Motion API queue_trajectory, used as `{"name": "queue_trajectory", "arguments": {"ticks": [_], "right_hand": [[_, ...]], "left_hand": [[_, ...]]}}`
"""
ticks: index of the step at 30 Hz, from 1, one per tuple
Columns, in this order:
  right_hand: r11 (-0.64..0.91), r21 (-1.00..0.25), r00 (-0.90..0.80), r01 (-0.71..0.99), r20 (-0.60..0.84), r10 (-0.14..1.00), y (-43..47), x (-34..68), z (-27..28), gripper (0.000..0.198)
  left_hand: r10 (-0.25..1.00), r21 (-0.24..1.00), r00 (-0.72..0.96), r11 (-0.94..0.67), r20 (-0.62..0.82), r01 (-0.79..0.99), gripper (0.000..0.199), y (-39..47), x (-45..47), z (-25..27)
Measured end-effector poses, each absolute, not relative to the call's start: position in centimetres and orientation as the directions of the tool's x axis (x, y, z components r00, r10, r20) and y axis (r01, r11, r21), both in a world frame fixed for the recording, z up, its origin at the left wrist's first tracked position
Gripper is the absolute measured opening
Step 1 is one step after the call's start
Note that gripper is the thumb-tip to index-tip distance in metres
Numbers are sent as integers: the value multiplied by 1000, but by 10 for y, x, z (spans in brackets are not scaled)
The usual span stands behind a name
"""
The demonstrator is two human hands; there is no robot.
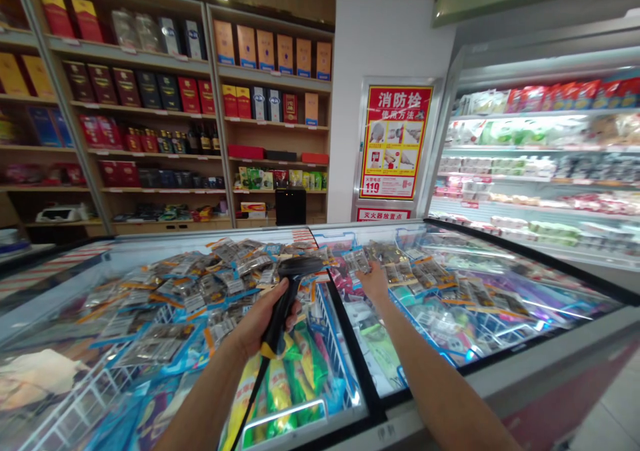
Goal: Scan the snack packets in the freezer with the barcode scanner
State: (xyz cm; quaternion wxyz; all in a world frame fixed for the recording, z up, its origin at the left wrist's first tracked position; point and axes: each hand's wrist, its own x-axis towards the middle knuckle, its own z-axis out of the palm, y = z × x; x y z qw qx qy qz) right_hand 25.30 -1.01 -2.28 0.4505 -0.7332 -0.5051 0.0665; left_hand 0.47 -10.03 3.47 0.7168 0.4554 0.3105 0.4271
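My left hand is wrapped round the grip of a black and yellow barcode scanner, whose head points right and whose cord hangs down toward me. Farther right, my right hand pinches the edge of a small clear snack packet with a printed label. Many similar packets with blue and orange edges lie heaped on the freezer's glass top to the left. More packets lie on the glass to the right of my right hand.
The chest freezer with black-framed glass lids spans the front, with wire baskets and green-yellow ice-pop packs inside. Behind stand shelves of boxed bottles, a fire-hydrant sign and a lit refrigerated case at right.
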Motion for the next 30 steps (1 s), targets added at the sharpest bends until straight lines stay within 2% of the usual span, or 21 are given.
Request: {"name": "queue_trajectory", "arguments": {"ticks": [4,10,18,22,30], "right_hand": [[-268,-634,569,725,332,752,-15,271,-11,45],[-407,-516,624,754,366,691,-25,310,-12,50],[-398,-431,580,810,488,652,-21,333,-30,34],[-386,-453,589,803,512,625,-18,337,-34,27],[-339,-474,577,813,570,586,-22,324,-26,29]], "left_hand": [[902,921,426,220,-67,-321,29,-101,5,36],[900,920,429,227,-73,-319,29,-101,5,36],[915,935,396,202,-74,-293,30,-100,3,35],[917,925,390,220,-87,-310,30,-97,-3,34],[926,919,360,236,-114,-316,30,-95,-9,37]]}}
